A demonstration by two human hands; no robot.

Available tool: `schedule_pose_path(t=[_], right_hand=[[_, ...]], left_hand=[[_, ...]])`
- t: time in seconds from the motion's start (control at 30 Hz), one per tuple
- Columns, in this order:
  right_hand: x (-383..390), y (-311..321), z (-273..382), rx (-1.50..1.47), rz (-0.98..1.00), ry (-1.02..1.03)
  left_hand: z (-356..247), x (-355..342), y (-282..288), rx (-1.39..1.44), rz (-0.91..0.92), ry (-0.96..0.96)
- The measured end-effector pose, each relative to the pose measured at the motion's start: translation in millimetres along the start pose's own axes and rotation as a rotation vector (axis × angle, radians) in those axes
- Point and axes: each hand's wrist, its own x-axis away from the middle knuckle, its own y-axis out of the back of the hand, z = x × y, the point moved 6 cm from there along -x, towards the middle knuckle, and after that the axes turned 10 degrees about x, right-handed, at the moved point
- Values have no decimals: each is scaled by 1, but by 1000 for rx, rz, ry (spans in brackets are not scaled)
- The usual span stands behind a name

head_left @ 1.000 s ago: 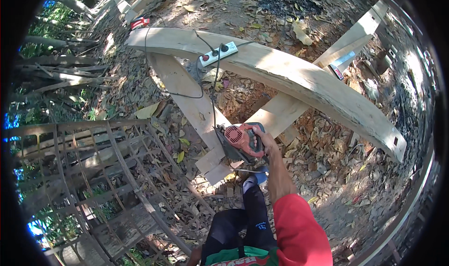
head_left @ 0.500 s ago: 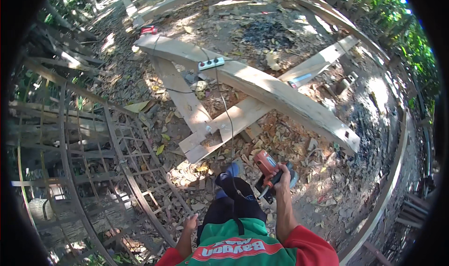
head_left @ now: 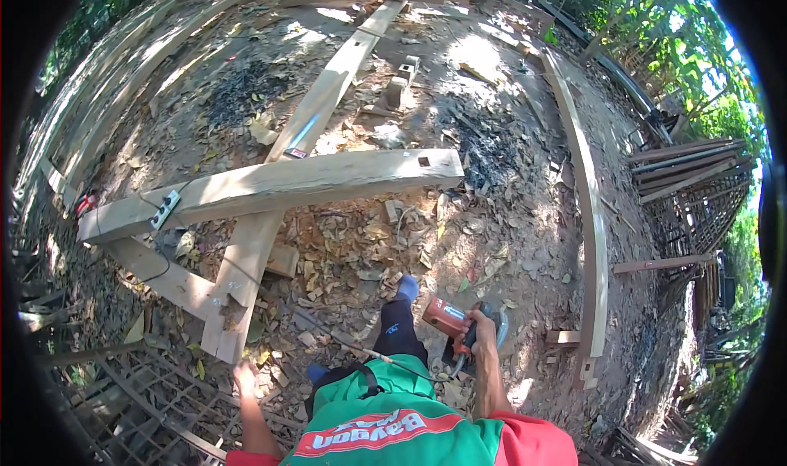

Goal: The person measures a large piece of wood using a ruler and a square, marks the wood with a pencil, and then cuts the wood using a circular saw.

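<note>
Leaf-strewn ground (head_left: 525,228) lies in broken shade, where the person's right hand (head_left: 482,332) grips a red-orange power saw (head_left: 445,316) beside the leg (head_left: 397,328), while the left hand (head_left: 246,377), its curl too small to tell, hangs near a plank (head_left: 256,240)'s end. The cord (head_left: 328,331) crosses the leg, so a careless step could snag it and, I'd guess, drag the power strip (head_left: 166,209) off the long beam (head_left: 344,173). That beam, lying across the plank, bars the way ahead, and a slatted lattice (head_left: 155,407) crowds the left.
</note>
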Motion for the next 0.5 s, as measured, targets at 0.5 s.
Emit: schedule_pose_path(t=[0.5], right_hand=[[-351, 58, 171, 290, -175, 169]], left_hand=[[-140, -163, -599, -1007, 186, 87]])
